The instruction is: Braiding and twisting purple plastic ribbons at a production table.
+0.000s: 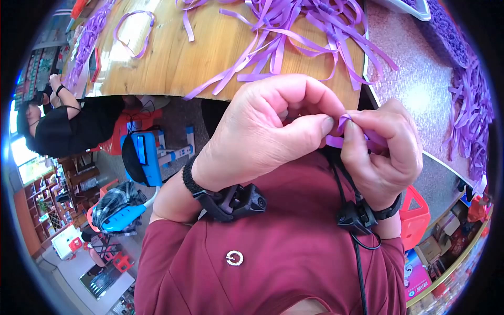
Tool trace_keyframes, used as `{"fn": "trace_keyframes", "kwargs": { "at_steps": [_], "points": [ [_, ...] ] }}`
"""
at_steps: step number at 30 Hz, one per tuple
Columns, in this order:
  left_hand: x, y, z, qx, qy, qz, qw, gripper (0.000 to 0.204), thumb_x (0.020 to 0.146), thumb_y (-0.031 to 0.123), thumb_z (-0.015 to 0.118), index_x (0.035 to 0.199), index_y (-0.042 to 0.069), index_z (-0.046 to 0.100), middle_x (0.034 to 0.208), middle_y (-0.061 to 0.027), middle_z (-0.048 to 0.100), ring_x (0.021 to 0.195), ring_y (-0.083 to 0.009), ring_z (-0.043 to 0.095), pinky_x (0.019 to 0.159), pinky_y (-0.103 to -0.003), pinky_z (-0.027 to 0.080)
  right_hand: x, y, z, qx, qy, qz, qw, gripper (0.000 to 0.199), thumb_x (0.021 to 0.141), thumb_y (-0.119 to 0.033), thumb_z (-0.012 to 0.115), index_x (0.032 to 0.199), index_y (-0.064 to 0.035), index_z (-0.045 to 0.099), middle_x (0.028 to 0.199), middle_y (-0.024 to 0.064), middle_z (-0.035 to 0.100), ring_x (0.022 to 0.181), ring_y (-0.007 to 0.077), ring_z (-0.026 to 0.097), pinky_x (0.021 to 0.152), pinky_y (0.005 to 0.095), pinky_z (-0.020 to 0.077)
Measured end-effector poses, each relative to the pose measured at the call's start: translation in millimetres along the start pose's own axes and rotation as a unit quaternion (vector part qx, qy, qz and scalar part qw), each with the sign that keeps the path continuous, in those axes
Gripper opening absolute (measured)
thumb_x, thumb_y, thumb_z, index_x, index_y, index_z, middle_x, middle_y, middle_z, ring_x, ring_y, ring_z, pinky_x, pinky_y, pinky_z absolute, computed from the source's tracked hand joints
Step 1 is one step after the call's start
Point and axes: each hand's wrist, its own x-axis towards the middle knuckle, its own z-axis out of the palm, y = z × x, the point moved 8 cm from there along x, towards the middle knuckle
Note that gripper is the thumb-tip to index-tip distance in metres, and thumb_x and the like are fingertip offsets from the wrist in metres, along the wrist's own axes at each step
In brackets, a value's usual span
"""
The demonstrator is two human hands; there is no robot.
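Note:
My left hand (278, 128) and my right hand (386, 144) meet in front of my chest, just off the near edge of the wooden table. Between thumb and forefinger, each pinches a thin purple ribbon (344, 122), which is bent over at the fingertips. More of this ribbon runs behind the fingers, and its ends are hidden by my hands. Beyond them, a tangled heap of purple ribbons (283, 31) spreads over the wooden table (157, 73), some strands trailing past its edge. A single ribbon loop (152, 23) lies apart on the left.
A bundle of purple ribbons (89, 42) lies at the table's far left. To the right, a speckled grey tabletop (401, 58) bears a container with purple material (443, 31); ribbons (470, 115) hang nearby. A co-worker in black (73, 126), a blue chair (144, 157) and a red stool (413, 218) stand around.

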Motion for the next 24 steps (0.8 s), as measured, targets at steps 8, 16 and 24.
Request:
{"fn": "trace_keyframes", "kwargs": {
  "at_steps": [8, 16, 24],
  "points": [
    [1, -6, 2, -0.107, -0.001, -0.037, 0.994, 0.018, 0.08, 0.003, 0.059, 0.097, -0.002, 0.054, 0.087, -0.0058, 0.06, 0.07, -0.0074, 0.056, 0.065, -0.019, 0.047, -1, 0, 1, 0.0, -0.001, -0.011, 1.0, 0.02, 0.057, 0.007, 0.066, 0.073, -0.0035, 0.061, 0.061, 0.0045, 0.057, 0.047, 0.0159, 0.049, 0.042, 0.0251, 0.0379],
    [-1, 1, -2, 0.036, 0.019, 0.022, 0.999, 0.016, 0.079, 0.0, 0.059, 0.094, -0.002, 0.055, 0.085, -0.0039, 0.058, 0.073, -0.0053, 0.054, 0.066, -0.018, 0.046, -3, -1, 5, 0.007, -0.014, -0.023, 1.0, 0.019, 0.058, 0.006, 0.067, 0.074, -0.0032, 0.062, 0.062, 0.0047, 0.059, 0.046, 0.0154, 0.05, 0.042, 0.0257, 0.0399],
    [-6, 12, -7, 0.204, 0.043, 0.089, 0.974, 0.011, 0.075, -0.005, 0.056, 0.085, -0.001, 0.055, 0.082, -0.0015, 0.056, 0.072, -0.0051, 0.051, 0.066, -0.018, 0.042, -7, 1, 10, 0.007, -0.072, 0.001, 0.997, 0.013, 0.067, 0.004, 0.067, 0.08, 0.0004, 0.064, 0.074, 0.0098, 0.065, 0.061, 0.0158, 0.061, 0.054, 0.0224, 0.0461]
  ]
}}
